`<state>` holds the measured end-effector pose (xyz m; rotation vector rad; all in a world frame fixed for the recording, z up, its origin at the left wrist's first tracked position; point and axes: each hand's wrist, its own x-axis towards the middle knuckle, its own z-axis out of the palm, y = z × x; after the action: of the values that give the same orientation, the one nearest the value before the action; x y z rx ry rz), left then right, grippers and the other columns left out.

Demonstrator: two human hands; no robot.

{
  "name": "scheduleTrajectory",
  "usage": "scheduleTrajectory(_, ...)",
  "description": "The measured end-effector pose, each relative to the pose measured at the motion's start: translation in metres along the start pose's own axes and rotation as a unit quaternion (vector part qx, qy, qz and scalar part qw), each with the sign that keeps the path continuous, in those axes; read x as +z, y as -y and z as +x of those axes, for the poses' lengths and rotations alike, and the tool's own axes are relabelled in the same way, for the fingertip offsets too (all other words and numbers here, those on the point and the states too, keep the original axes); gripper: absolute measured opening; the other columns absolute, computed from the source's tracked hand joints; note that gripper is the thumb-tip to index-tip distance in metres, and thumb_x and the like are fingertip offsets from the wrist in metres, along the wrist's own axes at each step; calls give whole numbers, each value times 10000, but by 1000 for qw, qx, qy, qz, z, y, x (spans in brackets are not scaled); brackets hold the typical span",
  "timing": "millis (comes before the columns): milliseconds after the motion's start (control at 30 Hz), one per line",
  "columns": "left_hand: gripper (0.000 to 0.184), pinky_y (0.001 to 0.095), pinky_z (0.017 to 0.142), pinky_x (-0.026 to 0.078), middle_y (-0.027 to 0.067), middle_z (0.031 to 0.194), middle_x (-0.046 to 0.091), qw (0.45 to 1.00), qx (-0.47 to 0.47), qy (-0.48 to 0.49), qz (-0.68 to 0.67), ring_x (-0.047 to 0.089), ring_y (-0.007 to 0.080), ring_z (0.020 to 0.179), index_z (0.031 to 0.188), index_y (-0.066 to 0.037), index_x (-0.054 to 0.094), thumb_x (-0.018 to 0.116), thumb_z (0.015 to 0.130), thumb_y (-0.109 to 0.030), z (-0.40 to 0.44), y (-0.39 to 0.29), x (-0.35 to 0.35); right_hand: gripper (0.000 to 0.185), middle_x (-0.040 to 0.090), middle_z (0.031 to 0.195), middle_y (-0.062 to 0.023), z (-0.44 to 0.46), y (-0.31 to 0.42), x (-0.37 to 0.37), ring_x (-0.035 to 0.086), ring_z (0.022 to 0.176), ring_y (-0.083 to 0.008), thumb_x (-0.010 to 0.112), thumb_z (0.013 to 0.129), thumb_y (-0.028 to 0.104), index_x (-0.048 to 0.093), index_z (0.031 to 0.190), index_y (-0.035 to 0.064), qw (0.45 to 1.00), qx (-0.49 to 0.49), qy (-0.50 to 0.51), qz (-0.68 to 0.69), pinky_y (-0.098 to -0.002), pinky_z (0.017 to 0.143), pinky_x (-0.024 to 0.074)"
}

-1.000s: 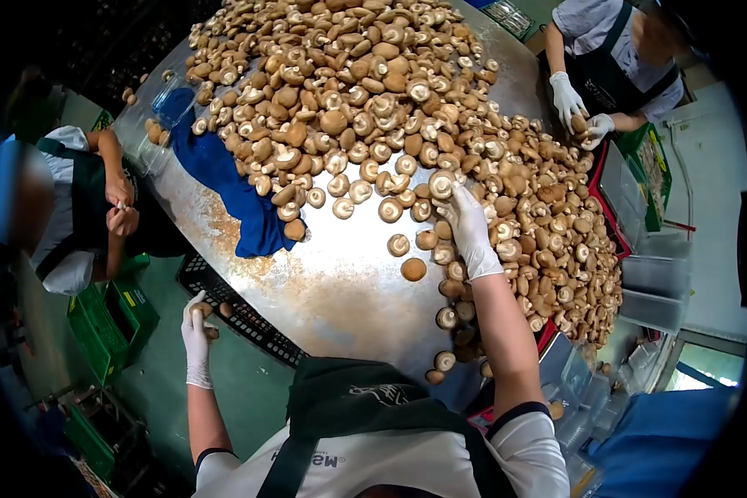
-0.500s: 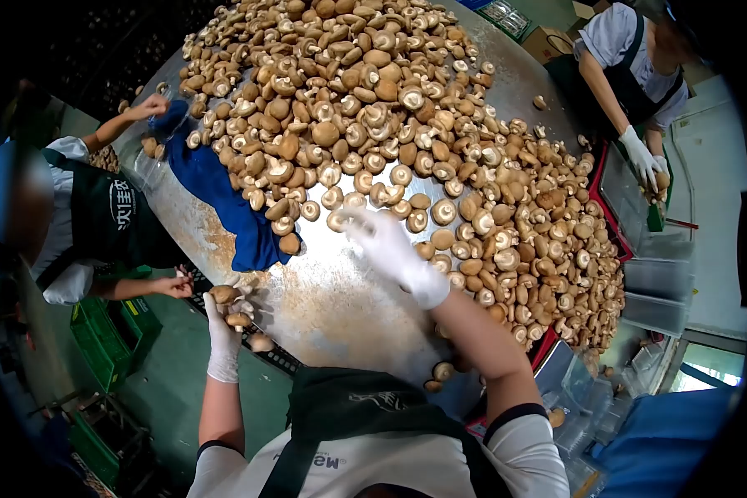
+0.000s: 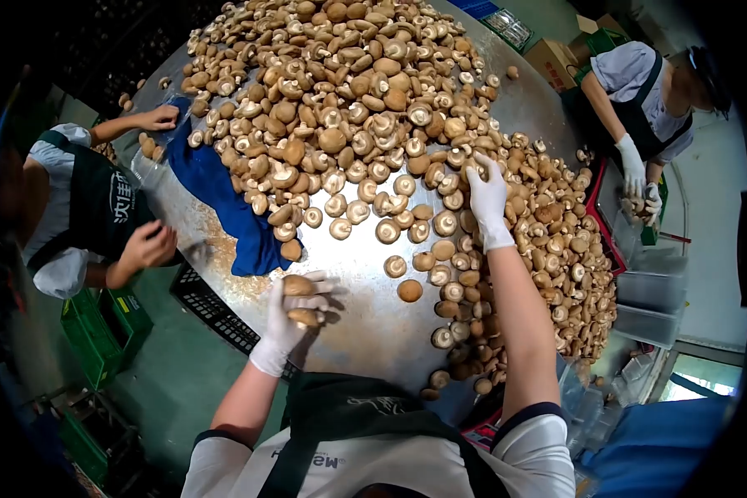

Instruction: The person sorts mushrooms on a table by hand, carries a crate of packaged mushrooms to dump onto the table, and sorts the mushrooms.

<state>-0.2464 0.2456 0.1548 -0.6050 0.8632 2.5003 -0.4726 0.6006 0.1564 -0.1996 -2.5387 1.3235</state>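
A big heap of brown mushrooms (image 3: 332,91) covers the far and right parts of the metal table (image 3: 340,319). My left hand (image 3: 282,328), in a white glove, is over the near left edge of the table with mushrooms (image 3: 299,286) held in its curled fingers. At the heap's inner edge, my gloved right hand (image 3: 488,195) reaches in with thumb and fingers around a mushroom, which the hand partly hides. Between the hands, loose mushrooms lie stem up, beside one with its brown cap up (image 3: 409,290).
A blue cloth (image 3: 216,195) lies on the table's left part. A black crate (image 3: 212,311) stands below its left edge. Co-workers stand at left (image 3: 87,199) and right (image 3: 647,108). Green crates (image 3: 104,332) are on the floor; clear plastic trays (image 3: 651,290) stand at right.
My left hand has risen rightward over the table with its mushrooms. My right hand went left across the bare metal, then back right to the heap. The left co-worker now reaches to the cloth.
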Motion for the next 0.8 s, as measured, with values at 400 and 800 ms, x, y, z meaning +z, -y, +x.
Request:
scheduleTrajectory(400, 739, 358, 840, 521, 179, 1313, 544, 962, -125, 199, -141, 619, 259, 981, 1449, 5, 365, 297, 1002, -580, 68, 48, 75, 639, 549, 1301, -198, -184, 97, -24, 521, 1233, -356, 653, 785, -52, 439, 1385, -2, 961, -227, 153, -28, -411, 1046, 419)
scheduleTrajectory(800, 822, 442, 958, 464, 163, 1361, 506, 903, -189, 269, -276, 559, 316, 1133, 1465, -48, 347, 353, 937, -679, 37, 57, 67, 739, 498, 1343, -222, -238, 113, -46, 477, 1277, -322, 725, 778, 41, 378, 1424, -52, 987, -149, 64, 16, -402, 1058, 408)
